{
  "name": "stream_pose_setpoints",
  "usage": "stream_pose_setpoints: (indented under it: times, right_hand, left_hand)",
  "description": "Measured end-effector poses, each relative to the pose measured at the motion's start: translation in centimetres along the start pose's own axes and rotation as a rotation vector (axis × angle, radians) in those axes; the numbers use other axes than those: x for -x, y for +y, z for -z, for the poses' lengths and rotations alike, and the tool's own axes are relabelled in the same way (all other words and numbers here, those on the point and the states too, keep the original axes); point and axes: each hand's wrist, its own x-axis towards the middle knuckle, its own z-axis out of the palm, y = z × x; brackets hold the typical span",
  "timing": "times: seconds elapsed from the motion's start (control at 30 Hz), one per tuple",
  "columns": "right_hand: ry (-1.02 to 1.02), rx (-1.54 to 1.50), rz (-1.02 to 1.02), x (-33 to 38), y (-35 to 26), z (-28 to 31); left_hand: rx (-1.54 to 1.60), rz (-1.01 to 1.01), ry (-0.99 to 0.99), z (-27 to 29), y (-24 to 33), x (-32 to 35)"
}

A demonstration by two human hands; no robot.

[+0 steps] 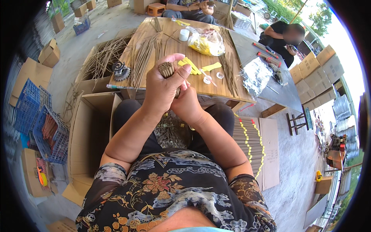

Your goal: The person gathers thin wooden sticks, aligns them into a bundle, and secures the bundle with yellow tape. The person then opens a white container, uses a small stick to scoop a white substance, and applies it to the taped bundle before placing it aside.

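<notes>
Above the near edge of the wooden table, a tight bundle of thin brown sticks [166,70] is held upright, its round end facing up. My left hand [160,89] is wrapped around its upper part, with the thumb across the sticks. Just below and to the right, my right hand [188,106] is closed around the lower part; most of its fingers are hidden. Yellow paper strips [190,65] lie on the table just beyond my hands. Loose brown sticks [142,63] are spread to the left, and more sticks [231,73] lie to the right.
The wooden table [174,42] also carries a plastic bag of yellow strips [205,43] and a white jar [184,35]. An open cardboard box [87,131] stands by my left leg. Tied stick bundles [247,143] lie at my right. Two people sit beyond the tables.
</notes>
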Motion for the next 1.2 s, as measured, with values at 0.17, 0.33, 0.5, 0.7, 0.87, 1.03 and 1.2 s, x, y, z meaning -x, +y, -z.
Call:
stream_pose_setpoints:
  times: [0.17, 0.33, 0.5, 0.7, 0.87, 1.03, 1.2]
  right_hand:
    - [-0.061, -0.23, -0.03, 0.5, 1.2, -0.4]
    - [0.012, -0.12, 0.072, 0.4, 2.2, -0.8]
    - [-0.038, -0.224, -0.045, 0.6, 1.7, -0.7]
    - [0.01, -0.138, 0.065, 0.4, 2.7, -1.0]
    - [-0.011, -0.179, 0.09, 0.7, 3.0, -0.6]
    - [0.05, -0.095, 0.058, 1.0, 2.6, -0.7]
    - [0.061, -0.033, 0.046, 1.6, 2.2, -0.8]
  left_hand:
    - [0.02, -0.016, 0.0, 0.0, 0.0, 0.0]
    - [-0.091, -0.088, -0.053, 0.0, 0.2, 0.1]
    - [-0.013, -0.05, -0.022, 0.2, 0.5, -0.5]
    - [0.004, -0.144, 0.092, -0.6, -0.6, 0.1]
    - [0.006, 0.019, 0.007, -0.3, -0.7, 0.3]
    - [-0.088, -0.014, 0.017, -1.1, -0.2, 0.5]
    - [-0.235, -0.102, 0.032, -1.5, -0.2, 0.8]
